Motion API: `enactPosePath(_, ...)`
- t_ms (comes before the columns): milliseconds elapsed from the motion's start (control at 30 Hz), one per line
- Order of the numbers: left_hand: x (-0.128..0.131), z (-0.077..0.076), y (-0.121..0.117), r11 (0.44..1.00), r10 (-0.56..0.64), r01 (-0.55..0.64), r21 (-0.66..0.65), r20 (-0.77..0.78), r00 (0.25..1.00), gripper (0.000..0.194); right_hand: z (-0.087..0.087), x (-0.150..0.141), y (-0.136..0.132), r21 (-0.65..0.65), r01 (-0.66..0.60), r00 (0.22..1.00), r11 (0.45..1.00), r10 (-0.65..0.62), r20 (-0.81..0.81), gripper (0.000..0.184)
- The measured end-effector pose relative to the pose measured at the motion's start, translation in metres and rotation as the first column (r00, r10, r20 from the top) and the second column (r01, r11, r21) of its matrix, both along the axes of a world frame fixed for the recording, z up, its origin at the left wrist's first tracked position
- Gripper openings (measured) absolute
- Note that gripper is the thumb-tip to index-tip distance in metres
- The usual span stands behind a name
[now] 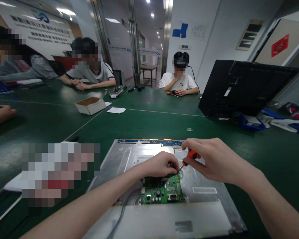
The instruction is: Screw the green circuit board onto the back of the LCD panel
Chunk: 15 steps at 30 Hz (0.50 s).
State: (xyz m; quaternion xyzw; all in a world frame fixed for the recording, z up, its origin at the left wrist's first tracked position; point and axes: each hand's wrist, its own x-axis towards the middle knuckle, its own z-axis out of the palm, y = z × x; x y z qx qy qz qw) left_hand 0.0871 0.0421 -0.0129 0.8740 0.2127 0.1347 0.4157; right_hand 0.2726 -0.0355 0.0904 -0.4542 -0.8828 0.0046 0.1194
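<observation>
A metal-backed display panel (209, 199) lies in front of me, and a green circuit board (161, 191) sits on its back. My right hand (215, 162) is closed around a red-and-black screwdriver (193, 154), which slants down to the left. The screwdriver's tip meets the board's far right corner. Right beside that tip, my left hand (161, 164) has its fingers curled in a pinch at the board's far edge. Whatever those fingers hold, if anything, is hidden. A narrow blue circuit strip (144, 142) runs along the panel's far edge. A grey cable (122, 212) crosses the panel's left side.
A large black monitor casing (241, 89) stands tilted at the right, near a blue tray (251, 122). An open white box (91, 106) and a paper (116, 110) lie farther left. A small clear packet (189, 129) rests beyond the panel. Several people sit around the green table (149, 119).
</observation>
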Motion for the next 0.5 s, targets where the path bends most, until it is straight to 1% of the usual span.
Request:
enactPosePath(67,0.0,-0.0001,0.0001,1.0,-0.006,0.006,0.001,0.006,1.0,0.015,-0.001,0.001,0.0011,0.02,0.014,1.0,1.0,-0.014,0.018,0.012)
enactPosePath(133,-0.0001,-0.0006,0.0003,1.0,-0.011,0.011,0.003,0.006,1.0,0.015,-0.0005,0.0014,0.0007,0.011,0.005,1.0,1.0,-0.005,0.016,0.011)
enactPosePath(233,-0.0001,-0.0014,0.0006,1.0,-0.009,0.009,0.013,-0.001,1.0,0.016,0.0028,-0.0001,-0.0023,-0.036,-0.045,0.999,0.998,0.045,-0.007,0.012)
enactPosePath(333,0.0,-0.0024,0.0011,1.0,-0.002,0.002,0.015,-0.005,1.0,0.015,0.0055,-0.0023,-0.0049,-0.079,-0.075,0.997,0.994,0.074,-0.019,0.018)
enactPosePath(433,0.0001,-0.0039,0.0019,1.0,0.002,-0.002,0.015,-0.012,1.0,0.014,0.0044,-0.0023,-0.0043,-0.081,-0.043,0.999,0.996,0.042,-0.016,0.017)
enactPosePath(500,0.0,-0.0047,0.0023,1.0,0.0,0.001,0.009,-0.011,1.0,0.015,0.0019,-0.0008,-0.0024,-0.04,-0.007,1.0,0.999,0.007,0.008,0.013)
